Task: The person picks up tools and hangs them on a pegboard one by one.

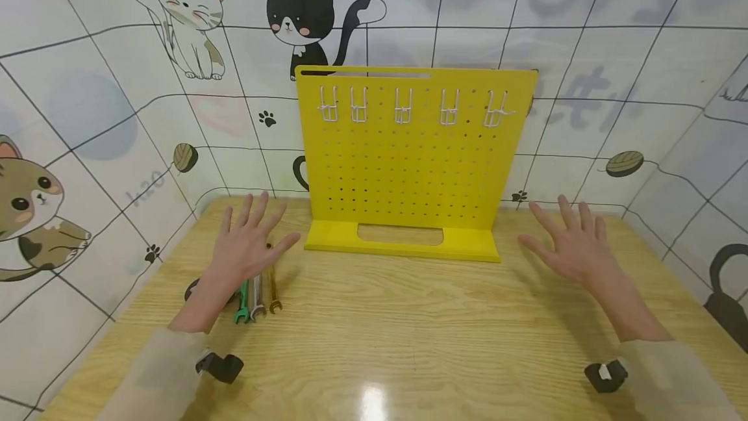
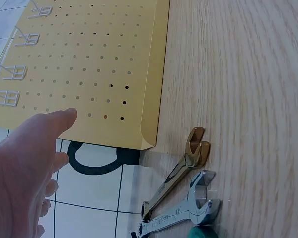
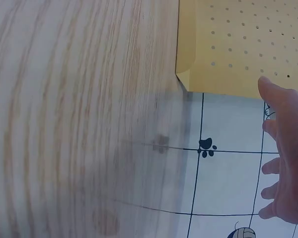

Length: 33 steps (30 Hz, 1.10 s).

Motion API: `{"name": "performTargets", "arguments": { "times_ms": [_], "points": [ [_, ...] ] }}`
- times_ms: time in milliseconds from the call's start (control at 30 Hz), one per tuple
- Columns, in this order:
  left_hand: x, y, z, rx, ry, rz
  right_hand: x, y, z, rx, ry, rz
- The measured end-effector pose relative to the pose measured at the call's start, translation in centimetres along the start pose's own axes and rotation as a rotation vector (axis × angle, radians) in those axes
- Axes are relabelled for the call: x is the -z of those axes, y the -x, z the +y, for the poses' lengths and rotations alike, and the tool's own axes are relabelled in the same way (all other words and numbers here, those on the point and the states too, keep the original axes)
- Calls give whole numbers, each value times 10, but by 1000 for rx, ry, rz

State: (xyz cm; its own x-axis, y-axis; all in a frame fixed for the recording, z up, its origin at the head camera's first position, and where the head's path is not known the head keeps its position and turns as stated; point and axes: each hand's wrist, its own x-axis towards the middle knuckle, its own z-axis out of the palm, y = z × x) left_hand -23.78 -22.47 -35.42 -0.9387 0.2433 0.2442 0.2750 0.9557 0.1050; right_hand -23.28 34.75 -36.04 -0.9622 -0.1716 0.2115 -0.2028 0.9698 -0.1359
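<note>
My left hand (image 1: 248,245) hovers with fingers spread above several wrenches at the left of the table, holding nothing. Beneath it lie a green wrench (image 1: 242,307), a silver wrench (image 1: 257,297) and a bronze-coloured wrench (image 1: 273,288), side by side; the left wrist view shows the open ends of the silver wrench (image 2: 181,210) and the bronze wrench (image 2: 174,176). A dark round item (image 1: 191,288) is mostly hidden behind the left forearm. On the right, my right hand (image 1: 575,249) is spread and holds nothing. Between both hands stands a yellow pegboard (image 1: 403,167) with several white wire hooks (image 1: 403,106) along its top.
The pegboard's base (image 1: 333,237) rests on the wooden table (image 1: 397,317), near its back edge. Behind and beside the table hangs a white wall covering (image 1: 467,5) with printed cats and grid lines. Each sleeve carries a small black device (image 1: 221,367) at the wrist.
</note>
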Motion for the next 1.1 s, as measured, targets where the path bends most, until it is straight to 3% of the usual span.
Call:
{"name": "performTargets", "arguments": {
  "times_ms": [433, 767, 1100],
  "points": [
    [-5, 5, -3, 6, 11, 20, -5, -1, -11, 18, -42, 2],
    [-6, 10, -4, 47, 61, -33, -8, -6, -26, 48, -57, 5],
    [-5, 13, -6, 75, 65, -44, -10, -13, -48, 78, -96, 1]
  ]
}}
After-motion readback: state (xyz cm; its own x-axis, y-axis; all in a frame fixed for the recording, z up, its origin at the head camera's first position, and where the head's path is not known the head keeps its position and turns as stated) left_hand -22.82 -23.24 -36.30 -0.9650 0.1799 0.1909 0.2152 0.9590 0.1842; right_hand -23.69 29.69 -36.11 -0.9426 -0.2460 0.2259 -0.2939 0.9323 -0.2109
